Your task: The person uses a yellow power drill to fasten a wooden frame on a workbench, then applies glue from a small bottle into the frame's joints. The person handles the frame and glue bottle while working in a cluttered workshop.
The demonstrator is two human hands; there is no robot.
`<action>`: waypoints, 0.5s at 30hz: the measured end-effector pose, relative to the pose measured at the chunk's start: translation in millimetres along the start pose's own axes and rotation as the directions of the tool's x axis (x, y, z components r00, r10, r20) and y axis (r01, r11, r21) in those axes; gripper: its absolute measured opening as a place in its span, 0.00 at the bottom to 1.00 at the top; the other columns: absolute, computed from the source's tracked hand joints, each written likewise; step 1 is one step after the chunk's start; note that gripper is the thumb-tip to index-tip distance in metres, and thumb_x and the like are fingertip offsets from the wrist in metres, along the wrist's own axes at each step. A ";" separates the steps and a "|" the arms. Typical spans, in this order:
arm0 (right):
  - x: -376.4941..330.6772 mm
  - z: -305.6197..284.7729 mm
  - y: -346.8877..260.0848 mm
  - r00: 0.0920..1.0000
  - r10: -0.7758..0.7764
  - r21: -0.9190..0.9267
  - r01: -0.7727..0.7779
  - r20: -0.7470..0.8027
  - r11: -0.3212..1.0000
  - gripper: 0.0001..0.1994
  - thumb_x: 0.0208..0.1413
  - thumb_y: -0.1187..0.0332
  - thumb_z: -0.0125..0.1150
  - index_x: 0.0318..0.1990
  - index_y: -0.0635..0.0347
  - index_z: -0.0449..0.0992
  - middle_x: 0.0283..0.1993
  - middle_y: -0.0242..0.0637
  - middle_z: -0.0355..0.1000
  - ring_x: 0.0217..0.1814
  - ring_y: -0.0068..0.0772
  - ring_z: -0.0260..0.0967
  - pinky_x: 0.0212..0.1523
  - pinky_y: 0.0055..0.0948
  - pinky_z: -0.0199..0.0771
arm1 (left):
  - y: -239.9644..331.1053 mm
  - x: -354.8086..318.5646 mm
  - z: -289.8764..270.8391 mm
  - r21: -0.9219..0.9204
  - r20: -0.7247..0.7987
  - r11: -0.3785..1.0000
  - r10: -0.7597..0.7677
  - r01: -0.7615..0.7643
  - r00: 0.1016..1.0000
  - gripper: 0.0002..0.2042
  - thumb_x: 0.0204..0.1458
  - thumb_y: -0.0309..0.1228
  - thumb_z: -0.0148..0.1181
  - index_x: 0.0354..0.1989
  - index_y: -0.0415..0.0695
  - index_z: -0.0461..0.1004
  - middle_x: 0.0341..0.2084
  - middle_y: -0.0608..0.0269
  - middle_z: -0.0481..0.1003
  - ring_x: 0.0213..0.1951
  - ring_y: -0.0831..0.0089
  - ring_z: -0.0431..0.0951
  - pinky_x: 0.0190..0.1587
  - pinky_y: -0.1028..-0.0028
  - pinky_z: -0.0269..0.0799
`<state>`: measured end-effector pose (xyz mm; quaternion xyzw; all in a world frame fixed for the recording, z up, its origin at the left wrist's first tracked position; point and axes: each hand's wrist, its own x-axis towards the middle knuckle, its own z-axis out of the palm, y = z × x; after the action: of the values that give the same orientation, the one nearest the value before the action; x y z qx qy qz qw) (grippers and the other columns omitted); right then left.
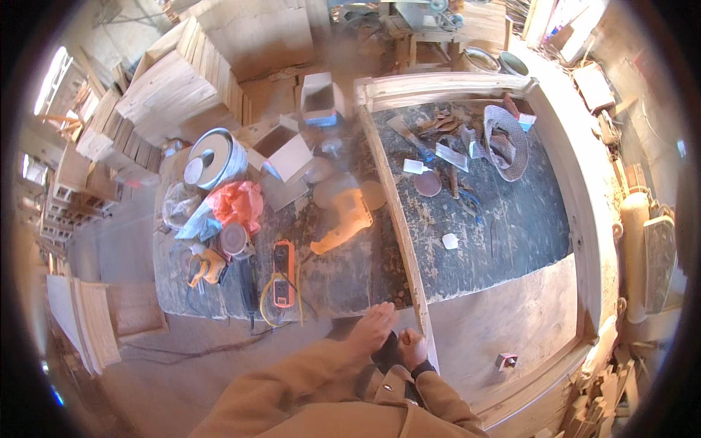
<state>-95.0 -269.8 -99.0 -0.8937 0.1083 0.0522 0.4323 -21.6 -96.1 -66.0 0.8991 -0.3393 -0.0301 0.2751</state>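
Observation:
Near the table's front edge, my left hand (374, 328) lies with its fingers stretched out and close together, just left of a wooden frame's (398, 219) near rail. Beside it, my right hand (412, 348) is curled closed against the end of that rail. Whether anything sits inside its fingers is hidden. Something dark (385, 356) shows between the two hands; I cannot make out what it is. The large rectangular frame reaches over the dark, paint-worn table (504, 233). To the left lie an orange power tool (347, 223) and an orange-and-black power strip (283, 274).
Left on the table are a round tin (217, 157), an orange plastic bag (237, 204), a yellow tool (208, 266) and open boxes (281, 150). Inside the frame lie a woven hat (505, 142) and a small white bottle (416, 166). Stacked wooden panels (179, 84) stand behind.

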 end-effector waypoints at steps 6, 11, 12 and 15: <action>-23.5 9.6 -19.9 0.991 0.123 -0.003 -0.123 -0.044 0.992 0.13 0.56 0.63 0.63 0.22 0.59 0.75 0.20 0.51 0.70 0.21 0.57 0.70 0.23 0.48 0.68 | -3.3 9.1 8.5 -0.149 -0.001 0.955 0.261 -0.258 0.965 0.19 0.54 0.29 0.53 0.54 0.33 0.72 0.55 0.39 0.70 0.60 0.46 0.69 0.64 0.54 0.64; -42.7 35.5 -23.9 0.970 0.216 0.065 -0.210 -0.113 0.976 0.16 0.53 0.61 0.64 0.19 0.61 0.73 0.18 0.52 0.68 0.19 0.55 0.70 0.22 0.45 0.68 | -14.9 -1.3 9.2 -0.183 0.189 0.922 0.373 -0.341 0.908 0.21 0.53 0.29 0.53 0.54 0.32 0.72 0.53 0.40 0.70 0.57 0.47 0.71 0.62 0.56 0.66; -47.2 40.3 -22.6 0.961 0.259 -0.021 -0.262 -0.095 0.965 0.16 0.52 0.61 0.65 0.19 0.61 0.73 0.18 0.52 0.68 0.19 0.55 0.71 0.22 0.45 0.69 | -16.7 -3.4 9.1 -0.178 0.236 0.915 0.397 -0.362 0.887 0.21 0.52 0.30 0.53 0.54 0.31 0.71 0.53 0.40 0.70 0.57 0.47 0.71 0.61 0.56 0.66; -64.0 59.3 -26.9 0.946 0.299 0.079 -0.291 -0.125 0.953 0.14 0.47 0.62 0.67 0.19 0.60 0.74 0.17 0.50 0.69 0.19 0.53 0.71 0.22 0.44 0.69 | -19.0 -8.8 9.4 -0.213 0.342 0.900 0.433 -0.380 0.834 0.19 0.51 0.30 0.53 0.50 0.32 0.72 0.50 0.44 0.71 0.50 0.52 0.72 0.53 0.60 0.70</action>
<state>-150.7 -197.5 -103.3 -0.8555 0.2714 0.0523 0.4378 -19.4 -83.3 -84.9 0.7618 -0.5668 -0.1682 0.2647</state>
